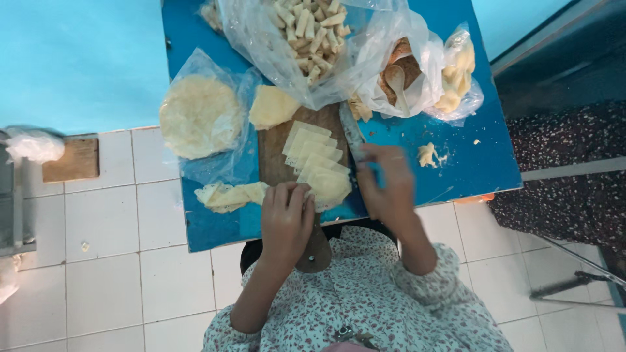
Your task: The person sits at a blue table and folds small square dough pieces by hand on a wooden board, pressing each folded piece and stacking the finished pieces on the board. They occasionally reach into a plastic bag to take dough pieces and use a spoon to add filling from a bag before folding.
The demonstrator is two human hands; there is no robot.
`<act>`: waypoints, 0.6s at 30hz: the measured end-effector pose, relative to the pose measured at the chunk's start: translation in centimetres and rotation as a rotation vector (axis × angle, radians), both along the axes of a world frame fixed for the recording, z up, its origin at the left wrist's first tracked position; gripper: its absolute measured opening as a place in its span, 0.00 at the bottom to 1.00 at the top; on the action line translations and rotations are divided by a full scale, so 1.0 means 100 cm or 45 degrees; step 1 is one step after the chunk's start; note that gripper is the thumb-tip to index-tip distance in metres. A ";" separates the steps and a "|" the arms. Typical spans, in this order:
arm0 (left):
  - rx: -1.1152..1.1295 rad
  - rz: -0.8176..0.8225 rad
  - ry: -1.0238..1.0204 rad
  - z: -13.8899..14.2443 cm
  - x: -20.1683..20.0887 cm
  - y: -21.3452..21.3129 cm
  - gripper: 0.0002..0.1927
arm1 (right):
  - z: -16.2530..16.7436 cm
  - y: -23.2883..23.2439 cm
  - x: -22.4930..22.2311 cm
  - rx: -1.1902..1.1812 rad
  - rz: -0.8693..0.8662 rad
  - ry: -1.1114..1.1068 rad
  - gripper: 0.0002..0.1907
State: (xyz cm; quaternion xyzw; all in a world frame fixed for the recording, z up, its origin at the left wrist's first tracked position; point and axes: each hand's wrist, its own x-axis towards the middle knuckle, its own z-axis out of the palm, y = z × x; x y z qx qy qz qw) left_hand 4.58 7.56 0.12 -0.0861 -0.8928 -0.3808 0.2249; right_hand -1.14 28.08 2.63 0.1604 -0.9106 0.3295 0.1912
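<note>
I'm looking straight down at my left hand (287, 218), and its fingers (293, 195) are held close together and curled down, tips pressing on the near edge of the pale yellow cut wrapper sheets (319, 166). It pins them flat rather than pinching. My right hand (386, 186) is closed around the handle of a knife with a grey blade (351, 133), fingers wrapped tight and blurred, so I can't tell each finger apart. The blade runs up and away from the hand along the right edge of the sheets.

The sheets are thin squares, overlapped like fallen cards in a slanting row, lying on a brown wooden chopping board (274, 146) with a rounded handle end that pokes out under my left wrist. The board sits on a blue square tabletop (469, 163).

Just left of my left hand lies a crumpled strip of pale trimmings (228, 194). Beyond it, a round stack of pale wrappers (199, 116) rests on clear plastic, and a pale curved offcut (272, 106) sits at the board's far end. At the top, a clear plastic bag of small rolled pieces (312, 29), and to its right another bag holding brown filling with a spoon (398, 81). A small pale scrap (427, 155) lies on the table right of the knife. White floor tiles (130, 261) show below.
</note>
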 end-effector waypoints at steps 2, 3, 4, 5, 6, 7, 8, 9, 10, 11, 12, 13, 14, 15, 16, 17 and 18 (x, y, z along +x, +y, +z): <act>0.068 -0.045 0.057 -0.004 -0.001 0.000 0.12 | 0.001 0.036 0.003 0.073 -0.188 0.075 0.14; 0.077 -0.063 0.072 -0.006 -0.003 0.001 0.13 | 0.000 0.055 0.004 0.152 -0.286 0.106 0.15; 0.085 -0.080 0.086 -0.008 -0.003 0.001 0.14 | 0.000 0.071 0.005 0.230 -0.383 0.137 0.15; 0.126 -0.105 0.076 -0.008 -0.003 -0.001 0.14 | 0.000 0.085 0.007 0.288 -0.408 0.125 0.17; 0.168 -0.128 0.063 -0.009 -0.004 -0.002 0.14 | 0.000 0.099 0.008 0.347 -0.432 0.113 0.20; 0.209 -0.153 0.052 -0.010 -0.004 -0.004 0.14 | -0.001 0.110 0.010 0.406 -0.458 0.101 0.22; 0.217 -0.157 0.050 -0.009 -0.003 -0.007 0.14 | -0.001 0.119 0.010 0.429 -0.445 0.084 0.23; 0.224 -0.161 0.047 -0.008 -0.002 -0.010 0.14 | -0.001 0.124 0.009 0.450 -0.431 0.065 0.23; 0.229 -0.163 0.046 -0.010 -0.002 -0.011 0.14 | -0.004 0.129 0.007 0.470 -0.417 0.049 0.24; 0.229 -0.166 0.043 -0.010 -0.002 -0.012 0.14 | -0.005 0.131 0.006 0.513 -0.404 0.036 0.25; 0.229 -0.166 0.037 -0.014 -0.002 -0.012 0.14 | -0.009 0.133 0.005 0.555 -0.390 0.021 0.26; 0.227 -0.166 0.033 -0.012 -0.002 -0.014 0.14 | -0.007 0.131 0.004 0.596 -0.374 0.007 0.27; 0.231 -0.162 0.030 -0.019 -0.005 -0.010 0.14 | -0.016 0.132 0.001 0.634 -0.370 0.009 0.27; 0.235 -0.158 0.025 -0.020 -0.006 -0.009 0.14 | -0.017 0.131 0.000 0.673 -0.364 0.008 0.28; 0.240 -0.153 0.019 -0.021 -0.005 -0.009 0.14 | -0.018 0.131 0.000 0.712 -0.357 0.006 0.28; 0.240 -0.155 0.024 -0.021 -0.004 -0.009 0.13 | -0.017 0.131 0.001 0.739 -0.356 0.019 0.28; 0.240 -0.157 0.032 -0.022 -0.005 -0.009 0.13 | -0.017 0.132 0.001 0.766 -0.355 0.034 0.27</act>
